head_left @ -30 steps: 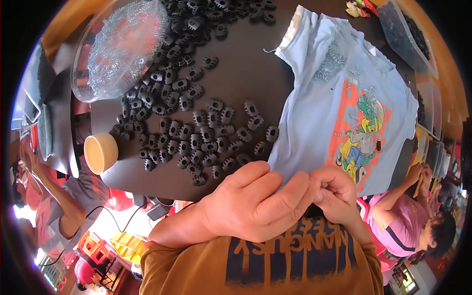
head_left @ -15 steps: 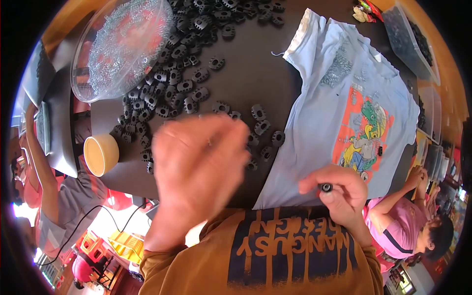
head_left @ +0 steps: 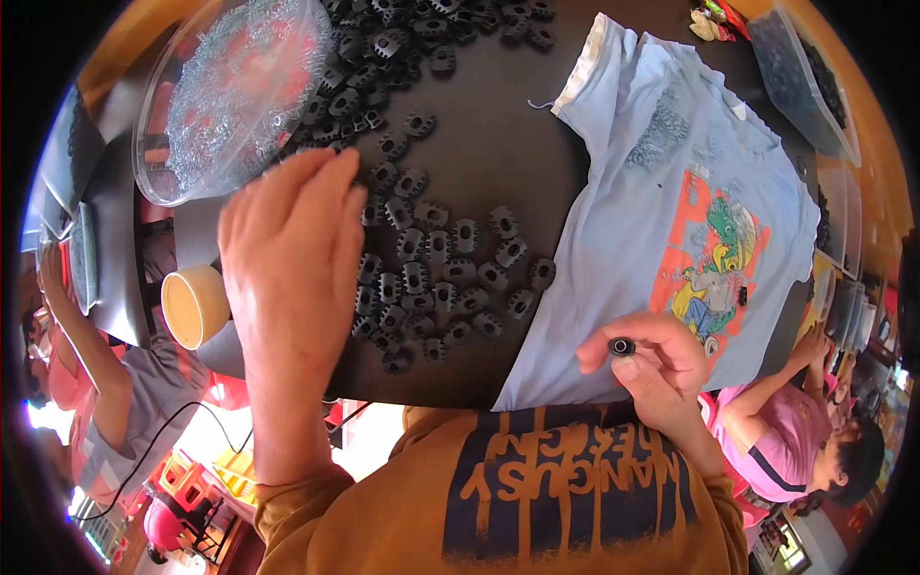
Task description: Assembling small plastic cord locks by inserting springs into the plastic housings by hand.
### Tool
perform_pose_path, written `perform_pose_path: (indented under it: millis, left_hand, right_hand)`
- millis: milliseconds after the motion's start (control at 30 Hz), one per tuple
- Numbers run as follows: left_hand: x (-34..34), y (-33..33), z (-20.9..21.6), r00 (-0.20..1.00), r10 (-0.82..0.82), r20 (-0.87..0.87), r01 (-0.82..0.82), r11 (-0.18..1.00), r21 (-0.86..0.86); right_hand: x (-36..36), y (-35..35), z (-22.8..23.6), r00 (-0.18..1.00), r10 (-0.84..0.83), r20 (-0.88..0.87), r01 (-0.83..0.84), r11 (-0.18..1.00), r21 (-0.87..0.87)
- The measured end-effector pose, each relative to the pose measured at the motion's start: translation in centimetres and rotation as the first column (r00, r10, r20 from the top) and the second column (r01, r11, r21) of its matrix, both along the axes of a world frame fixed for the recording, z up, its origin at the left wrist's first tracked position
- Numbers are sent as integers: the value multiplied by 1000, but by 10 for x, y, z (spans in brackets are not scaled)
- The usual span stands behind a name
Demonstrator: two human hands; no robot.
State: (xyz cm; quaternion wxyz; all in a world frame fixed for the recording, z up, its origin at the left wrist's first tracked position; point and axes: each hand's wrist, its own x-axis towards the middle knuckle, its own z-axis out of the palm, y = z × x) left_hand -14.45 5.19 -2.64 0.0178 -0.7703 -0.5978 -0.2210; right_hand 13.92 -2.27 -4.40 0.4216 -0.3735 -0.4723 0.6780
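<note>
My right hand is closed, thumb and forefinger pinching a small black plastic piece whose end shows a round metallic ring. It hovers over the lower part of a light blue T-shirt spread on the dark table. My left hand is back-up over the left side of the black toothed pieces. Its fingers bend downward, with the tips hidden, so whether it holds anything is unclear. Several loose black toothed pieces with slots lie between the two hands. A larger heap of such pieces spreads beyond my left hand.
A clear round tub of small metal springs stands at the far left, a yellow cup nearer. More springs lie on the shirt. A clear bin of dark pieces is far right. People sit on both sides.
My left hand has moved left and away from me, uncovering the loose black pieces in the middle. My right hand shifts slightly left, still pinching its piece.
</note>
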Motion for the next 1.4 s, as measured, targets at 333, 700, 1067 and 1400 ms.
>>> perform_pose_path:
  millis: [333, 700, 1067, 1400]
  left_hand:
    - [8, 50, -6, 940, -124, -319, 144, 989, 41]
    - [22, 38, 0, 999, -49, -18, 47, 996, -80]
    - [88, -32, 27, 420, 185, 889, 555, 723, -412]
    - [114, -36, 13, 88, 429, 899, 711, 605, -359]
  right_hand:
    - [4, -1, 2, 1000, -20, 8, 20, 999, -50]
    - [10, -2, -5, 984, -80, -158, 63, 992, -110]
    - [11, 0, -2, 966, -164, -198, 150, 985, -81]
    - [11, -2, -7, 959, -174, -224, 161, 984, -77]
